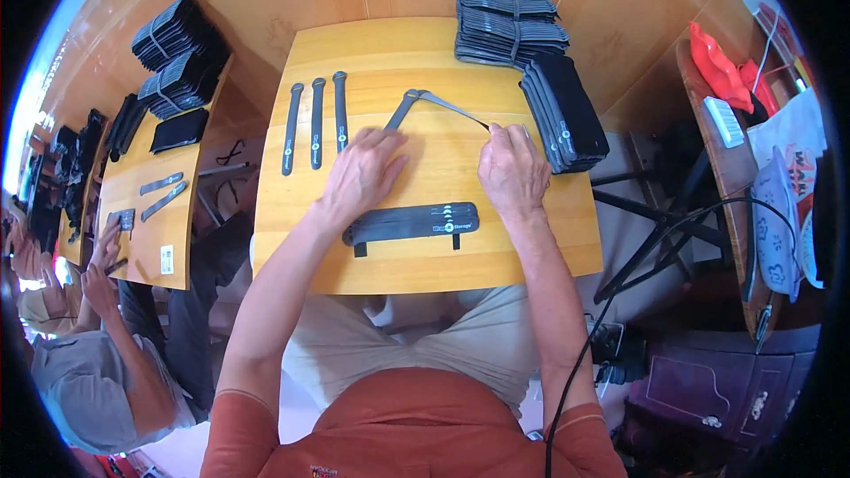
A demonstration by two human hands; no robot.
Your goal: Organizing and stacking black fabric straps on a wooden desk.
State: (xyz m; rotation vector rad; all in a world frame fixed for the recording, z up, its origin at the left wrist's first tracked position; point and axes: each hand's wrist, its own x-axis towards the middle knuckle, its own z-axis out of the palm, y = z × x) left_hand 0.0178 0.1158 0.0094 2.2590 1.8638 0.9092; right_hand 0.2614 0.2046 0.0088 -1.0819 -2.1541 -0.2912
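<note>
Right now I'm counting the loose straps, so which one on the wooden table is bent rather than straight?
The grey strap held between the left hand and right hand is folded into a V. The three straps to its left lie straight, side by side.

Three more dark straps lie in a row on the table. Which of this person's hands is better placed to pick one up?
Probably the left. The left hand rests on the table right beside the three straps, which lie on its side. The right hand is farther off and pinches the end of the folded strap.
</note>
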